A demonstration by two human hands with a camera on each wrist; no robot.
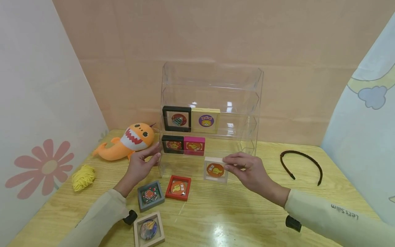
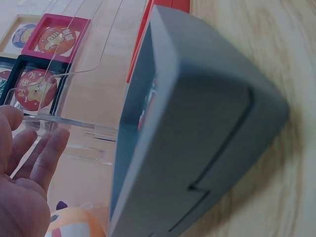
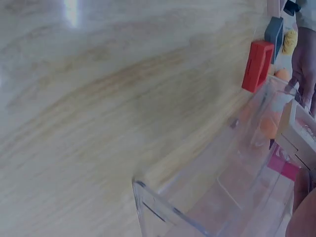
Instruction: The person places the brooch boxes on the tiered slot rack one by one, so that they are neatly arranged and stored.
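Note:
My right hand (image 1: 250, 171) pinches the right side of a small white display frame (image 1: 215, 170), which shows a red badge with a yellow thumbs-up. The frame is upright in front of the lowest tier of a clear tiered rack (image 1: 234, 132). My left hand (image 1: 139, 167) is at the rack's left side, relaxed fingers touching its edge. On the second tier from the bottom sit a black frame (image 1: 172, 144) and a pink frame (image 1: 194, 146). Above them are a larger black frame (image 1: 177, 119) and a pale yellow frame (image 1: 205, 120).
A red frame (image 1: 178, 188), a grey frame (image 1: 151, 196) and a beige frame (image 1: 149, 229) lie on the table before the rack. At left are an orange shark plush (image 1: 135, 139) and yellow yarn (image 1: 83, 177). A dark headband (image 1: 302, 152) lies at right.

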